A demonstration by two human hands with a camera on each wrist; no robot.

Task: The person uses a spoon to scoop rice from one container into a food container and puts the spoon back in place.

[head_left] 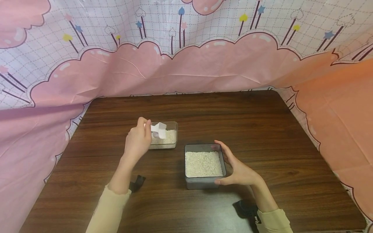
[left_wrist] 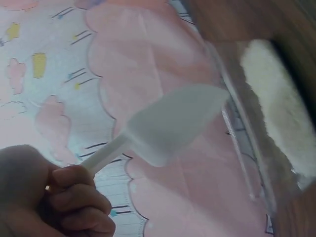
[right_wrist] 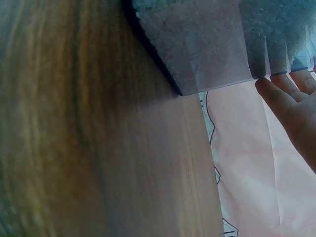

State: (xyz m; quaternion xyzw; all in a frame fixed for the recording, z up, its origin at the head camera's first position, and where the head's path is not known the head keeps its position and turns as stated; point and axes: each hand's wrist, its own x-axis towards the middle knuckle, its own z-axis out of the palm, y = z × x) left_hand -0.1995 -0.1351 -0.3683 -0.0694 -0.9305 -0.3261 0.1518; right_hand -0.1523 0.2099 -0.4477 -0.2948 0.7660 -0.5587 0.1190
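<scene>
My left hand [head_left: 138,138] grips the handle of a white scoop [head_left: 159,130] above a clear container [head_left: 176,126] partly filled with white rice [head_left: 170,137]. In the left wrist view, the fingers curl round the handle and the scoop's blade [left_wrist: 173,123] points toward that container; whether it carries any grains I cannot tell. My right hand [head_left: 239,171] holds a square, see-through grey container [head_left: 201,184] by its right side, thumb near the front corner and fingers toward the back. Rice [head_left: 203,164] lies inside this container too. The right wrist view shows its fingertips [right_wrist: 266,89] against the wall.
Both containers stand on a dark wood-grain table [head_left: 233,119], the clear one farther back and to the left. A pink and white patterned sheet [head_left: 201,68] hangs behind and beside the table. Black straps or mounts [head_left: 244,208] are at both wrists.
</scene>
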